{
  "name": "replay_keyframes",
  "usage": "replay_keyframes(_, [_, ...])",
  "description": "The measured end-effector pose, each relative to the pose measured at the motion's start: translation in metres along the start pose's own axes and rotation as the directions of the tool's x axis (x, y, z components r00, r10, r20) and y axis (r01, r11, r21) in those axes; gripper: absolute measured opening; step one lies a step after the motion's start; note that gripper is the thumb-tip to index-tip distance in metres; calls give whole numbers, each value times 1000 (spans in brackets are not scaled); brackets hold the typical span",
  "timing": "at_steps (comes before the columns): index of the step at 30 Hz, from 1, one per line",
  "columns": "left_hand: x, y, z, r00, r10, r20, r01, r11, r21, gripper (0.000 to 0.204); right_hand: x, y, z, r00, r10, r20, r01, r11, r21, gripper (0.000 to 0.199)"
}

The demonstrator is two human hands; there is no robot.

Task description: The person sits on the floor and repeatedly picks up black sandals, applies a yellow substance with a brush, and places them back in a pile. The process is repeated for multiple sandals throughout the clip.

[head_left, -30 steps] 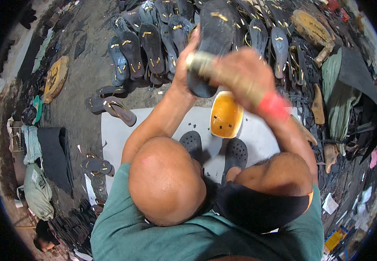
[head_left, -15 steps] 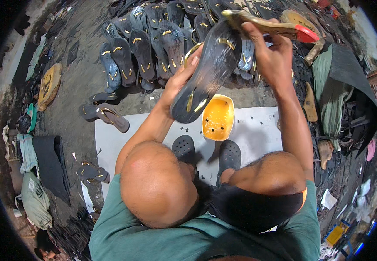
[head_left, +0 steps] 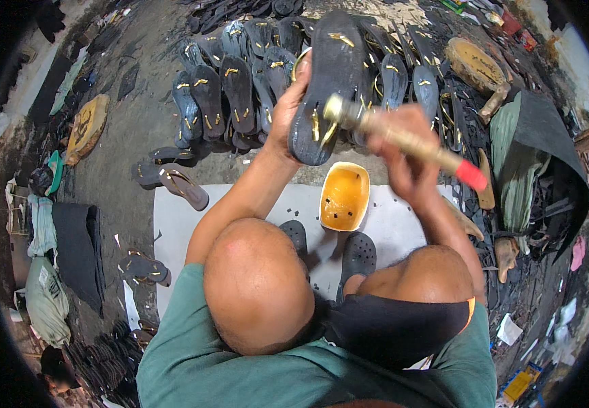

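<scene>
My left hand (head_left: 289,112) grips a black flip-flop (head_left: 334,68) by its edge, holding it upright with the underside toward me. Gold strap ends lie on that underside, one near the top and a pair lower down. In my right hand (head_left: 407,153) is a brush (head_left: 447,162) with a pale, red-tipped handle. Motion blurs the brush; its head is at the lower part of the sole, by the gold pair. Below, a pale tub (head_left: 339,228) holds glossy yellow-orange liquid (head_left: 345,187) with small dark bits in it.
Rows of black flip-flops (head_left: 206,102) with gold pieces stand behind my hands. A white sheet (head_left: 186,255) lies under the tub and my clogs (head_left: 359,255). Loose flip-flops (head_left: 183,185) lie at left, a wooden block (head_left: 87,128) farther left, dark sheet material (head_left: 546,136) at right.
The brush has moved down from the upper part of the sole to its lower end, its handle now slanting down to the right. The flip-flop has risen slightly and turned more upright.
</scene>
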State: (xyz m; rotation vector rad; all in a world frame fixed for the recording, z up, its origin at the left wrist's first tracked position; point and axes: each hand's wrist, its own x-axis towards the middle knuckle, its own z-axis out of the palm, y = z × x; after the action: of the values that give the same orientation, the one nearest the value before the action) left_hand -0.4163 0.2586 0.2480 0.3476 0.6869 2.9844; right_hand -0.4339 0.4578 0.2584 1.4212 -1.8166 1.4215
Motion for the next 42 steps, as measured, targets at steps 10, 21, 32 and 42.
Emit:
replay_keyframes(10, [-5, 10, -14, 991, 81, -110, -74, 995, 72, 39, -12, -14, 25, 943, -205, 263, 212, 977, 1, 36])
replay_keyframes(21, [7, 9, -6, 1000, 7, -24, -7, 1000, 0, 45, -8, 8, 1, 991, -84, -101, 87, 996, 24, 7])
replay_keyframes(32, [50, 4, -8, 970, 139, -202, -68, 944, 323, 40, -76, -5, 3, 973, 230, -27, -224, 963, 150, 23])
replay_keyframes(42, [186, -103, 22, 834, -124, -538, 498, 592, 634, 42, -247, 4, -71, 40, 803, -595, -693, 451, 563, 36])
